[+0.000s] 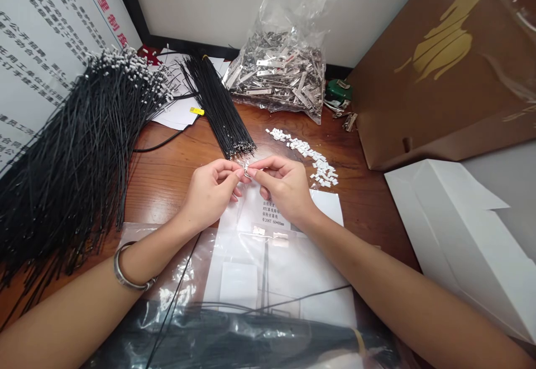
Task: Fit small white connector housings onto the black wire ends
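Observation:
My left hand (213, 190) and my right hand (288, 187) meet at the centre, thumbs and forefingers pinched together at the tips. Between them is a tiny shiny piece, too small to make out. A thin black wire (178, 288) runs up from the bottom left and passes out of sight under my left hand, which appears to hold it. Just beyond the fingertips lies a bundle of black wires (220, 106) with metal terminal ends facing me. Small white connector housings (305, 148) are strewn on the table right of the bundle.
A heap of black wires with white ends (104, 106) stands at left. Behind are a clear bag of metal strips (280, 73) and a green object (338, 91). A brown box (439, 67) and white carton (456, 235) are at right. Bagged black wires (251, 338) lie nearest me.

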A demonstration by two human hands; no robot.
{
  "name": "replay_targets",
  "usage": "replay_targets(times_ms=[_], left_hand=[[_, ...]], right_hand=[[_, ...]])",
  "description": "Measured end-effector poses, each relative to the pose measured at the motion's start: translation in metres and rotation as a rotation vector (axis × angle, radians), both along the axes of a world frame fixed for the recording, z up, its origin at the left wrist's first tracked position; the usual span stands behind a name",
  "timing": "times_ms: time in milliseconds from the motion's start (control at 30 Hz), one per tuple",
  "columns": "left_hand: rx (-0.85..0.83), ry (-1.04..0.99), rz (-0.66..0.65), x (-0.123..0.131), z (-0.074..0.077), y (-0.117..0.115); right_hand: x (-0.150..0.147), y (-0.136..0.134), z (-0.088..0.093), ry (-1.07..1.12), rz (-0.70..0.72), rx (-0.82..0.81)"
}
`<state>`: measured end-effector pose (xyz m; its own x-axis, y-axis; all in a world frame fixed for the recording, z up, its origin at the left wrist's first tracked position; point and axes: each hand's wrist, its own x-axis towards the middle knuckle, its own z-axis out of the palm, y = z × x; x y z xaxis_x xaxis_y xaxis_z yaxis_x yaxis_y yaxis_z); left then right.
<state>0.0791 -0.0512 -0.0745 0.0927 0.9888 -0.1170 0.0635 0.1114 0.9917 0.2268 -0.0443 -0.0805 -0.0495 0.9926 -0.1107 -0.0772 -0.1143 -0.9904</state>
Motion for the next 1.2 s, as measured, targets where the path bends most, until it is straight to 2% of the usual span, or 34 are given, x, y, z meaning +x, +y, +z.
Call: replay_targets(times_ms=[967,1033,1200], left_hand=[[-0.012,-0.011,0.021,0.0,0.0,0.0],[-0.011,-0.011,0.005,0.0,0.0,0.0],[0.002,0.021,-0.072,0.002,0.001,-0.002]], right_hand=[[0.001,0.001,-0.001,-0.006,0.043,-0.009],[0.001,0.002,0.0,0.0,-0.006,0.006],[0.013,0.015,0.006,0.039,-0.246,0.122]])
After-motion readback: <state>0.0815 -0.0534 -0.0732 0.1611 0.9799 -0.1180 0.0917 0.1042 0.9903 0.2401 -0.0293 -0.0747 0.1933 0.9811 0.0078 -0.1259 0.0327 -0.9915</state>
